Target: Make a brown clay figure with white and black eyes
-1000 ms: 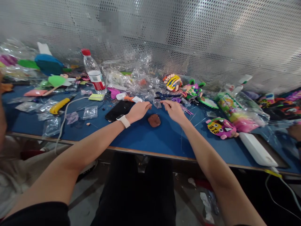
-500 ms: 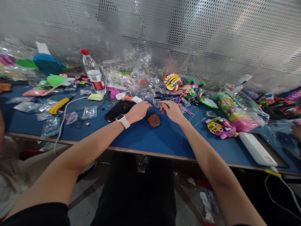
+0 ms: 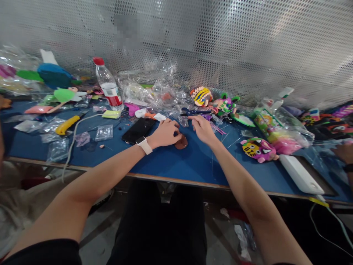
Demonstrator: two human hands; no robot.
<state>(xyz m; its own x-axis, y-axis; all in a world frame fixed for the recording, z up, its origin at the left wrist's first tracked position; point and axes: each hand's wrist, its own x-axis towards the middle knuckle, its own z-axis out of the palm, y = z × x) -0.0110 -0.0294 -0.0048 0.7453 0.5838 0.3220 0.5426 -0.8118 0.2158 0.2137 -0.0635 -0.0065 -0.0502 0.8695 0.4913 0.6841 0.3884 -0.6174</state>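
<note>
A flat, roundish piece of brown clay (image 3: 181, 142) lies on the blue table (image 3: 176, 165) in front of me. My left hand (image 3: 166, 133) is at its upper left, thumb reaching to the clay's edge, fingers curved and apart. The clay is partly hidden behind that hand. To the right, apart from the clay, my right hand (image 3: 202, 129) hovers with its index finger stretched out and the others loosely bent. Dark-handled pliers (image 3: 193, 112) lie just beyond its fingertips. Beside my left wrist is a black phone (image 3: 138, 130).
A water bottle (image 3: 109, 88), a yellow cutter (image 3: 67, 125) and small plastic bags (image 3: 104, 133) are on the left. Crumpled clear wrapping (image 3: 154, 94) lines the mesh wall. On the right are a colourful clay face (image 3: 259, 150), a white device (image 3: 300, 175) and another person's hand (image 3: 342, 151).
My left hand has moved right and down to the brown clay, now covering part of it. My right hand has barely shifted. The other person's hand at the right reaches further into view.
</note>
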